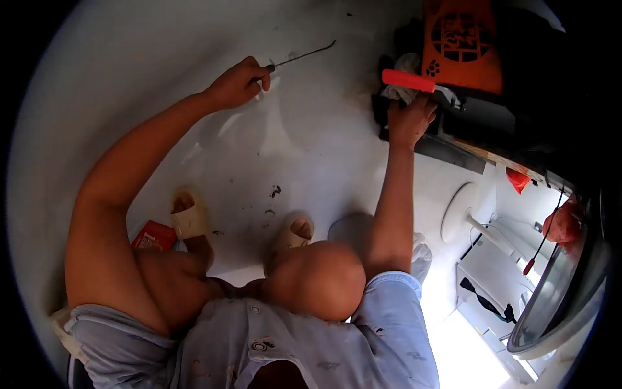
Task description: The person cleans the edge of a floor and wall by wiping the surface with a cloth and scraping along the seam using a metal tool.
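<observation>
My left hand (241,83) is closed round the dark handle of a thin metal rod (304,56), whose bent tip points up and right over the pale floor. My right hand (411,122) reaches to the dark shelf edge at the upper right, its fingers curled beside a white crumpled item (405,91). What those fingers hold, if anything, is hidden. Just above them lies a red handle (408,80) with a pale metal part at its right end.
An orange bag (462,45) with black print sits at the upper right. Dark crumbs (276,191) dot the floor (246,155) between my slippers (188,214). A red box (154,236) lies at the left, a white round fan-like base (457,211) at the right.
</observation>
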`<state>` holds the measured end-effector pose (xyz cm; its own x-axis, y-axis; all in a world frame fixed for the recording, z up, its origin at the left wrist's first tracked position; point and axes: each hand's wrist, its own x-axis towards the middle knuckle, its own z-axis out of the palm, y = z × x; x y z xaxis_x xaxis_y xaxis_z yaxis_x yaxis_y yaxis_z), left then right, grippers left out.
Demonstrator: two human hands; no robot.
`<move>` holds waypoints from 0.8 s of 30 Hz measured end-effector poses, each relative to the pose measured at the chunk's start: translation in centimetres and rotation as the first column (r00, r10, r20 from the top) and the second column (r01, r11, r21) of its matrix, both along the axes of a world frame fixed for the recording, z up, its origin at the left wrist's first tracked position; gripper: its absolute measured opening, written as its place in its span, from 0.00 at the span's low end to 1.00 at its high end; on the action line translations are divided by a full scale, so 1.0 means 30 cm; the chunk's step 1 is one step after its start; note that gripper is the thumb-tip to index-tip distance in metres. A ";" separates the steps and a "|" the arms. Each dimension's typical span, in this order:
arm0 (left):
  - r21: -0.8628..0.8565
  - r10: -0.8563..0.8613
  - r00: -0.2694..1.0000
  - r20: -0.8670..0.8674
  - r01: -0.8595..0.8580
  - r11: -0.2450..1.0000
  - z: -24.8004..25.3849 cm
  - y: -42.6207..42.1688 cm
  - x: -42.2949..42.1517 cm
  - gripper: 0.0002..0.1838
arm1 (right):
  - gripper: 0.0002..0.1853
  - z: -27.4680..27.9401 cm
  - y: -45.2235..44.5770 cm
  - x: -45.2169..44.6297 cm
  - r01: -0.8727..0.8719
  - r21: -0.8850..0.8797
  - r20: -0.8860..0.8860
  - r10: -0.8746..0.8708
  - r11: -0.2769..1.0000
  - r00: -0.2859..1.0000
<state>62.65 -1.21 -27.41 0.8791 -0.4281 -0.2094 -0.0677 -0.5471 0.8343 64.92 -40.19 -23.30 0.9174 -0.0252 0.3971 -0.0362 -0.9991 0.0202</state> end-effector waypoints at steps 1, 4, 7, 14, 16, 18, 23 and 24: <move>0.002 0.003 1.000 0.007 -0.003 1.000 0.001 0.005 0.003 0.10 | 0.28 -0.021 -0.046 0.046 0.042 -0.115 -0.072 -0.050 0.993 0.996; 0.092 -0.055 0.993 0.105 0.045 0.995 -0.130 0.024 0.024 0.09 | 0.31 -0.090 -0.155 0.144 0.060 -0.185 -0.348 -0.123 0.981 0.929; 0.059 -0.023 0.996 0.089 0.017 0.998 -0.114 0.015 0.011 0.08 | 0.38 -0.068 -0.172 0.154 0.083 -0.162 -0.532 -0.157 0.983 0.832; 0.096 -0.039 0.999 0.038 0.036 0.995 -0.100 0.021 -0.022 0.09 | 0.47 -0.041 -0.178 -0.047 0.309 -0.030 -0.522 -0.278 0.951 0.806; 0.136 -0.053 0.998 0.044 0.046 0.990 -0.136 0.045 -0.016 0.08 | 0.47 -0.032 -0.183 -0.085 0.360 -0.050 -0.579 -0.321 0.931 0.749; 0.177 -0.072 0.997 0.003 0.070 0.982 -0.151 0.061 -0.010 0.06 | 0.46 -0.003 -0.201 -0.119 0.361 -0.017 -0.657 -0.283 0.932 0.699; 0.222 -0.099 0.993 0.061 0.084 0.971 -0.232 0.090 0.012 0.03 | 0.43 0.202 -0.188 -0.215 0.121 0.225 -0.446 -0.008 0.967 0.895; 0.226 -0.113 0.992 0.055 0.097 0.969 -0.238 0.087 0.015 0.03 | 0.45 0.221 -0.181 -0.217 0.069 0.095 -0.335 -0.034 0.993 0.942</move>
